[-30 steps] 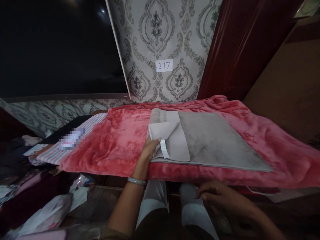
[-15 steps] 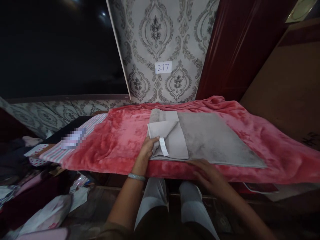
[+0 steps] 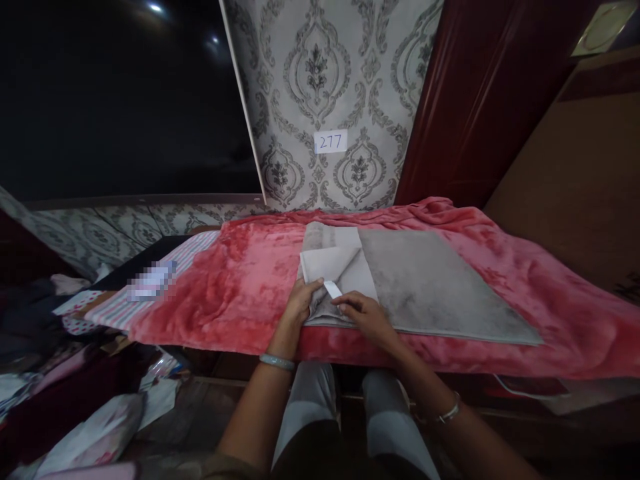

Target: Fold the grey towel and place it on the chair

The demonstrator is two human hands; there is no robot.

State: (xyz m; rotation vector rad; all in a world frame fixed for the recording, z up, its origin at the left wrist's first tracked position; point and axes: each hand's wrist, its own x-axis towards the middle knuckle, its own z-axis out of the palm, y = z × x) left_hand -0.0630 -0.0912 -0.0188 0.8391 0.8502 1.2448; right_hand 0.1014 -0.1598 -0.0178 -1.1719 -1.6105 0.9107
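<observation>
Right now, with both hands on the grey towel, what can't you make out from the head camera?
- The near corner of the grey towel: covered by the left hand and right hand.
- The white tag: too small to read.
- The flat item on the striped cloth: blurred out.
- What lies under the red blanket: hidden by it.
- The floor clutter: too dark, cut off by the left edge.

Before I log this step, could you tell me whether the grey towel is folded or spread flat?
Partly folded: the grey towel lies spread on the red blanket, its left end turned over, under both hands.
</observation>
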